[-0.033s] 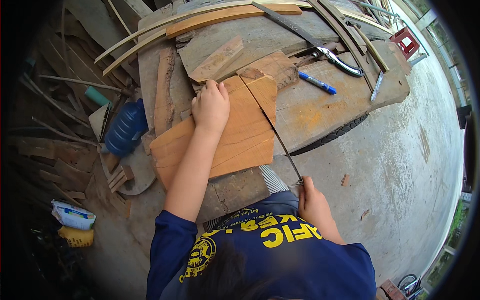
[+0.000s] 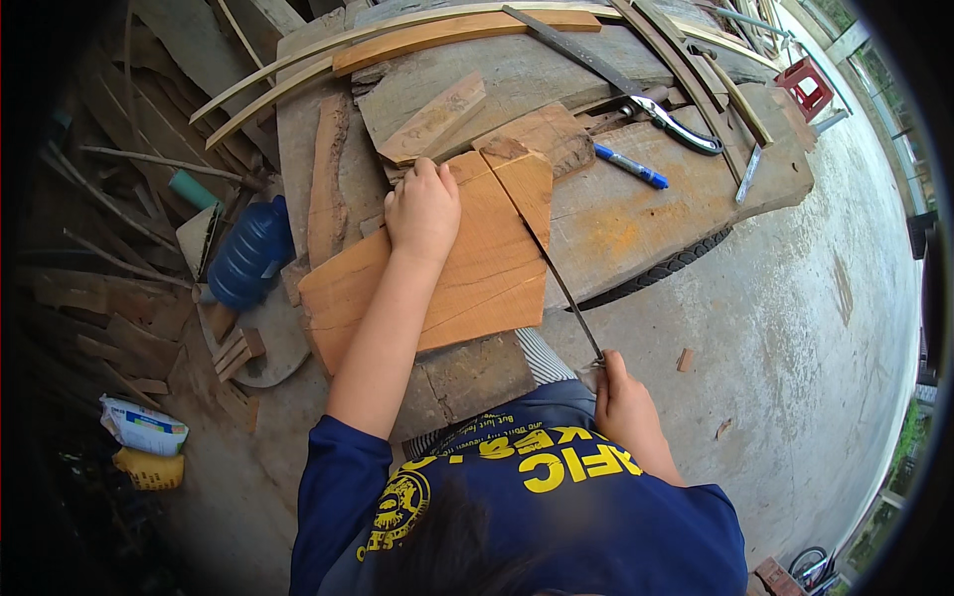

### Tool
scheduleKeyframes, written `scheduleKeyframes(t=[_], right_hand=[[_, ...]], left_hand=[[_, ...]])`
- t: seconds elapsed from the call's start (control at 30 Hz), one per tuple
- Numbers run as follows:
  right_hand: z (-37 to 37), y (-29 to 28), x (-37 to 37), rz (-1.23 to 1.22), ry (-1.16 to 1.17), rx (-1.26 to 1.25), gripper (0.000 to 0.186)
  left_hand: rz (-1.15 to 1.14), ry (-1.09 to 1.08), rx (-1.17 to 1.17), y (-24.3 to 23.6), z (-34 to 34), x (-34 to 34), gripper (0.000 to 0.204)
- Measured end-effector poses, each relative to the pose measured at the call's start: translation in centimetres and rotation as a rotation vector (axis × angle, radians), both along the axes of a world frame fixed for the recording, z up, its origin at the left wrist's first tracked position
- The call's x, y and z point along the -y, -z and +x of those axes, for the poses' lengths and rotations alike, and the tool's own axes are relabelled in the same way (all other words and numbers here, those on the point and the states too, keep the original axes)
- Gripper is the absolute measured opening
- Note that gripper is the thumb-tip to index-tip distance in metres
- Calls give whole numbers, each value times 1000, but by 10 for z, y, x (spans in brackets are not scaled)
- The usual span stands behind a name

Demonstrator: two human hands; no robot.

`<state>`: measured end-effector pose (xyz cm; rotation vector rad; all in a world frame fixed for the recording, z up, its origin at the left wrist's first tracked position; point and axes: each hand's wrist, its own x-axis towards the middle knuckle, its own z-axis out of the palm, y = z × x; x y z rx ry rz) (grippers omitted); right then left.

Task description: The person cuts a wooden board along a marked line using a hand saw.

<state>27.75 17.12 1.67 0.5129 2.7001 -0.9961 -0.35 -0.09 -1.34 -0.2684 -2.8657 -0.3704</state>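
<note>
My left hand (image 2: 422,209) grips the top edge of an orange-brown angular board (image 2: 467,278) lying on rough weathered wood, fingers curled over it. My right hand (image 2: 626,397), low at the right, is closed on the handle of a thin saw (image 2: 572,306). The narrow blade runs diagonally up across the board's right part, along a line near its top right corner. A small offcut board (image 2: 547,134) lies just behind it, with a blue marker (image 2: 626,164) to the right. Farther back rests a folding saw (image 2: 676,124) with a black-and-silver handle and dark blade.
Long wooden strips (image 2: 447,25) lie across the back of the rough bench (image 2: 755,169). A tire (image 2: 676,260) shows beneath it. At the left are a blue water jug (image 2: 248,253), scrap wood (image 2: 134,368) and bags (image 2: 144,427). A red crate (image 2: 803,84) stands back right on the concrete floor (image 2: 785,348).
</note>
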Motion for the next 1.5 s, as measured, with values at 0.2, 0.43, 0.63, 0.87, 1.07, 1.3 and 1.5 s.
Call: scheduleKeyframes(t=[0.2, 0.43, 0.63, 0.87, 1.07, 1.3, 1.5], right_hand=[[-42, -9, 4, 52, -37, -25, 12], [-107, 0, 13, 138, -93, -106, 9], [-35, -18, -5, 98, -122, -15, 12], [5, -23, -8, 59, 8, -55, 12], [-89, 20, 14, 47, -16, -190, 13], [-89, 30, 10, 92, -95, -229, 14], [8, -20, 0, 64, -33, -35, 12]], left_hand=[[-62, -7, -17, 4, -3, -1, 28], [28, -7, -19, 5, -4, -6, 26], [32, -74, 24, 10, -7, -2, 24], [-16, -45, -2, 10, -10, -1, 20], [13, 12, -2, 8, -9, -4, 20], [72, -19, 75, 2, -7, -4, 18], [51, -37, 90, 5, -9, 2, 18]])
